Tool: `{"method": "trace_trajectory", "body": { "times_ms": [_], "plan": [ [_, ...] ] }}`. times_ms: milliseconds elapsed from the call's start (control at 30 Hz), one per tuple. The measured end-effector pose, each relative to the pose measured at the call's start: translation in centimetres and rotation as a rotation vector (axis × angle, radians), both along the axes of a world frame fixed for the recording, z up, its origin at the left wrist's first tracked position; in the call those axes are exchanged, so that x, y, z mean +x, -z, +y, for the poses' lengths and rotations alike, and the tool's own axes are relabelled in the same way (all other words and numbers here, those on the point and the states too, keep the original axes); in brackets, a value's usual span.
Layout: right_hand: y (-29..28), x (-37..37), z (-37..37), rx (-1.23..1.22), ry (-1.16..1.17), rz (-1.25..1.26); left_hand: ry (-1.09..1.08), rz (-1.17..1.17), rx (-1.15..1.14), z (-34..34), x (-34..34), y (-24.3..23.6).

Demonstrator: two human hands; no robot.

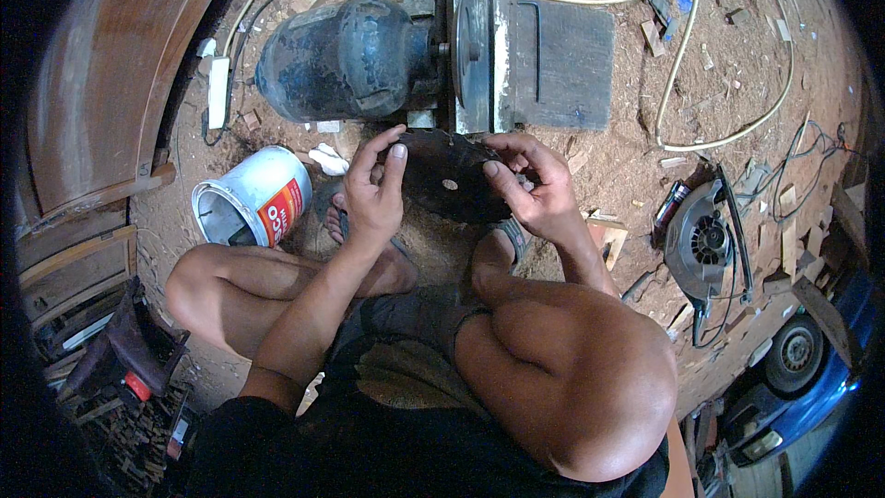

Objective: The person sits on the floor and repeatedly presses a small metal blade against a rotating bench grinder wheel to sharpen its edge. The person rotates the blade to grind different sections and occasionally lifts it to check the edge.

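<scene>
Between my hands is a dark circular saw blade [433,161] with a small hole at its middle. My left hand [376,180] pinches its left edge between thumb and fingers, and my right hand [535,183] grips the right edge the same way. Just beyond the blade lies a blue-black electric motor [341,60] with worn paint. A thin upright disc [470,53] is mounted at its right end, beside a flat dark board [572,65]. The blade's far edge comes close to the machine; whether they touch I cannot tell.
A white bucket [253,194] lies tipped at the left, near a white power strip [218,92]. On the right sits a circular saw [705,244] with its cord. A pale hose or cable [678,74] loops over the sawdust-strewn ground. Wood panels [111,65] stand far left.
</scene>
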State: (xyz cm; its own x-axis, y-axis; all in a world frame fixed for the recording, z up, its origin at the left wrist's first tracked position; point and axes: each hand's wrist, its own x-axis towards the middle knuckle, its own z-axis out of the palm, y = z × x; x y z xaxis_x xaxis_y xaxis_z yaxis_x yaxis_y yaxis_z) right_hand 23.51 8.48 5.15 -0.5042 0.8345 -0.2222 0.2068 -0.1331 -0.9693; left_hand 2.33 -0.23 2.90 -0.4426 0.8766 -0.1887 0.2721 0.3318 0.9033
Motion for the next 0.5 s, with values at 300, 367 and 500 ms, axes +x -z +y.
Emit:
{"method": "trace_trajectory", "body": {
  "times_ms": [300, 367, 500],
  "plan": [
    [2.3, 0.2, -0.5, 0.082, 0.126, -0.025, -0.021, -0.102, -0.017, -0.1, 0.1, 0.5],
    [2.5, -0.6, -0.7, 0.014, 0.172, 0.025, -0.032, -0.081, -0.052, -0.3, -0.4, 0.4],
    [3.5, -0.8, -0.7, -0.034, 0.246, 0.076, -0.106, -0.21, -0.022, -0.5, 0.2, 0.7]
  ]
}}
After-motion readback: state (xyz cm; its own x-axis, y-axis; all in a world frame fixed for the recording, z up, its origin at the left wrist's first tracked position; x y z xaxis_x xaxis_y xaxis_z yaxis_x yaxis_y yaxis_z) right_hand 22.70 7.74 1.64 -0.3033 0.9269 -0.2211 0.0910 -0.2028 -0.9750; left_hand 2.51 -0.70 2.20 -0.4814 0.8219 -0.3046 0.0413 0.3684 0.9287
